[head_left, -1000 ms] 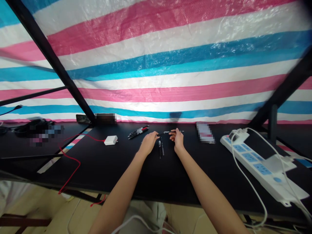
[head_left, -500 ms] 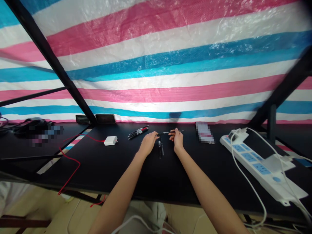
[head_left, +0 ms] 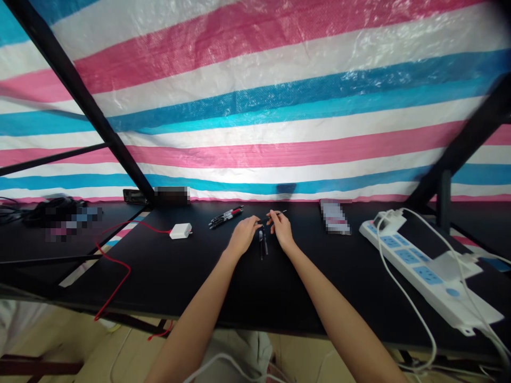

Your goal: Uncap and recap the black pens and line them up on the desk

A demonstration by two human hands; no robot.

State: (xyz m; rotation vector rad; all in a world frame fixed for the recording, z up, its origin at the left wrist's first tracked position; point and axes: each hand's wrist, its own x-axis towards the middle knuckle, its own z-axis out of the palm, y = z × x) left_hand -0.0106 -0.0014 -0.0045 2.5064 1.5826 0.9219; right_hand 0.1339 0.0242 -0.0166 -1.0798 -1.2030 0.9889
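Observation:
A dark, slim pen (head_left: 262,221) runs between my two hands above the black table. My left hand (head_left: 244,234) is closed on its left end, fingertips pinched. On the other end, the fingers of my right hand (head_left: 281,229) are closed, and a thin tip sticks out to the right beyond them. Whether this is one piece or separate parts I cannot tell. Just below, between the hands, a few dark and clear pen parts (head_left: 262,248) lie on the table. Further left lies a bunch of pens (head_left: 225,217), black, silver and red.
A white charger (head_left: 181,231) with a red cable (head_left: 128,266) lies to the left. At the right are a blurred-out phone-like object (head_left: 335,217) and a white power strip (head_left: 431,284) with plugs and cables. Black frame bars (head_left: 91,111) slant at both sides before a striped sheet (head_left: 255,154).
My right hand has moved left, closer to my left hand, and less of the pen shows between them. My left hand has hardly moved.

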